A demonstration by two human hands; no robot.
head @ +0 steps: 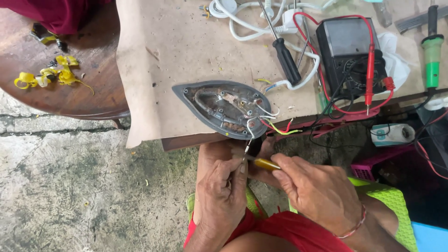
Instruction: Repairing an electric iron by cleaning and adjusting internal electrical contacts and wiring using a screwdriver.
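Left hand [221, 186] pinches a wire terminal [246, 149]; right hand [317, 191] grips a yellow-handled screwdriver [263, 163] against it, just below the iron soleplate [224, 108]. Step: terminal work; steady tip alignment required.

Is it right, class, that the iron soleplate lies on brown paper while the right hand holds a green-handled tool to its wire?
Not quite. The head view shows the tool in the right hand has a yellow handle. The iron soleplate does lie on brown paper.

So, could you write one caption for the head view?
Both hands work a yellow-handled tool on a wire below an opened iron soleplate.
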